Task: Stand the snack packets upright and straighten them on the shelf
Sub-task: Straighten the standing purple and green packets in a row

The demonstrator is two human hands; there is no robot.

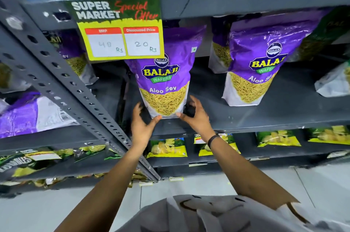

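A purple Balaji Aloo Sev packet [164,72] stands upright on the grey metal shelf [265,118], facing me. My left hand [142,127] cups its lower left corner, thumb on the bottom front edge and fingers beside the pack. My right hand [196,118], with a dark band at the wrist, holds the lower right corner the same way. A second Aloo Sev packet [253,72] stands to the right, leaning slightly, with another behind it. Further right a packet [333,82] lies tipped over. In the left bay one packet [28,116] lies flat and another [75,57] stands at the back.
A yellow "Special Offer" price card [121,28] hangs from the upper shelf edge, covering the held packet's top. A perforated grey upright [62,87] slants between the two bays. Yellow-green snack packets [166,147] fill the lower shelf. Pale floor tiles lie below.
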